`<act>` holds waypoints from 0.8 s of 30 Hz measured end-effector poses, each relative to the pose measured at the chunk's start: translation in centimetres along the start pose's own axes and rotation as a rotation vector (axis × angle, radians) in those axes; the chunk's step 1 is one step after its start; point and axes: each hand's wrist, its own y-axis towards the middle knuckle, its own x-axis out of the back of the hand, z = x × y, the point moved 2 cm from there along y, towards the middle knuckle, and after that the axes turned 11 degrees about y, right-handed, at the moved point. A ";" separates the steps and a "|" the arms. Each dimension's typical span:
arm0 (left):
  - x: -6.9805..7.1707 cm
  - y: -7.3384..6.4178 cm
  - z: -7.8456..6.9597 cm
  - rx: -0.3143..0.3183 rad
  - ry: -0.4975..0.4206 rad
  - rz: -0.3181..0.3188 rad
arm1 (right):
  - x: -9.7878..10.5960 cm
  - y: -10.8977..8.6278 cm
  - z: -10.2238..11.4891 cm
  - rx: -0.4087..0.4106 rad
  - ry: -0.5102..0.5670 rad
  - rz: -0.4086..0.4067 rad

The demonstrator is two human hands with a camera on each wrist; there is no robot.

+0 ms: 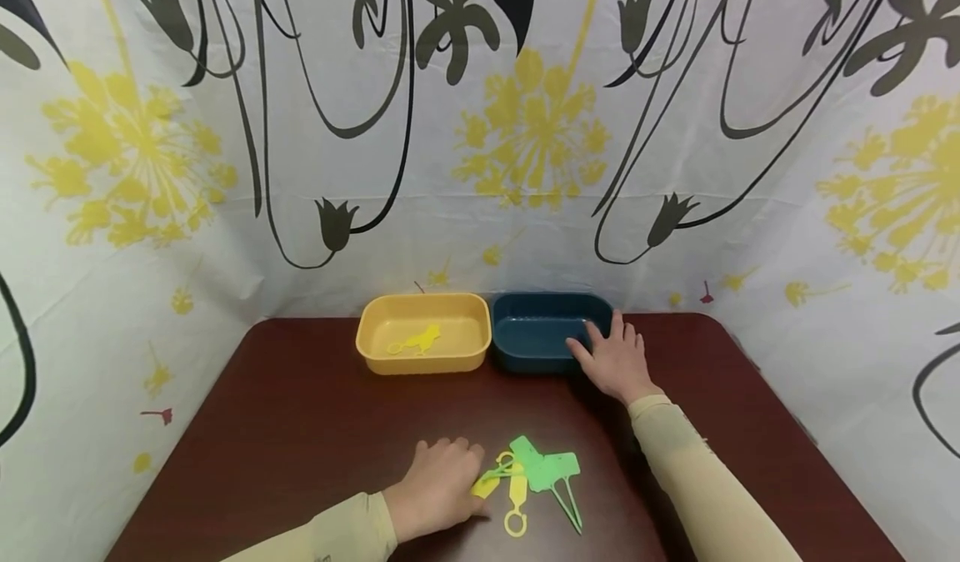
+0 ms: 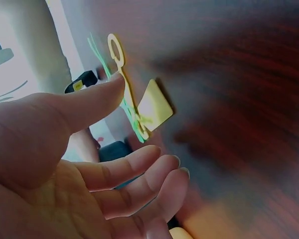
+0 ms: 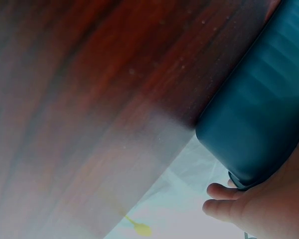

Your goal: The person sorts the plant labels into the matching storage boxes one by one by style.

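On the table, yellow plastic tags with ring ends (image 1: pixel 517 489) and green flat tags with thin tails (image 1: pixel 561 466) lie in a loose overlapping pile. My left hand (image 1: pixel 441 489) is at the pile's left side. Its thumb overlaps a yellow ringed tag (image 2: pixel 127 89) in the left wrist view, and its other fingers bend loosely around nothing. My right hand (image 1: pixel 617 362) rests at the right front corner of the dark blue bin (image 1: pixel 517 364), fingers spread across the rim. The right wrist view shows that hand against the bin's outer wall (image 3: pixel 259 114).
A yellow bin (image 1: pixel 423 365) stands directly left of the blue one, at the far table edge. Inside it lies a yellow tag cluster (image 1: pixel 420 341). Patterned cloth (image 1: pixel 450 162) hangs behind and along both sides of the dark red table (image 1: pixel 300 412).
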 end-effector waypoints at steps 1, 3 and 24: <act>-0.1 0.0 0.0 0.002 0.005 -0.003 | 0.1 0.0 0.0 0.000 -0.001 0.001; -0.3 0.0 -0.1 0.007 0.016 -0.006 | 0.2 0.1 0.1 -0.001 -0.005 0.004; -1.5 -0.7 -0.3 0.042 -0.013 -0.094 | -0.2 0.3 0.2 -0.008 -0.007 0.001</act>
